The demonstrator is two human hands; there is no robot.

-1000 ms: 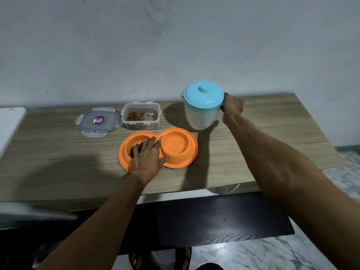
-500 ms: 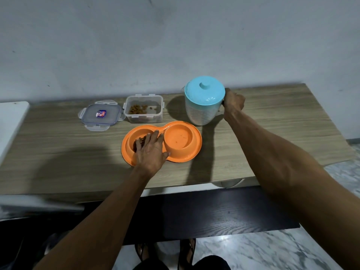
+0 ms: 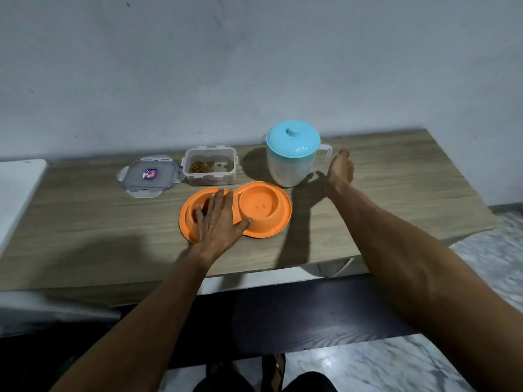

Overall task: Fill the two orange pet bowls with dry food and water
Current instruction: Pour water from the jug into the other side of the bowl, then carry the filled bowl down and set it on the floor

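The orange double pet bowl (image 3: 271,232) lies on the wooden table (image 3: 85,222). My left hand (image 3: 219,222) rests flat over its left bowl, fingers spread, covering most of the brown dry food there. The right bowl (image 3: 259,203) shows only a few small crumbs. A clear pitcher with a light blue lid (image 3: 293,157) stands upright just behind the right bowl. My right hand (image 3: 341,169) is beside the pitcher's handle, a small gap apart from it, holding nothing.
A clear food container (image 3: 209,169) with some kibble sits open behind the left bowl. Its lid (image 3: 148,176) lies to its left. A white surface (image 3: 17,188) borders the table's left end. The wall runs close behind.
My right hand has let go of the pitcher's handle and drawn back to its right. The pitcher stands on the table. My left hand stays on the left bowl.
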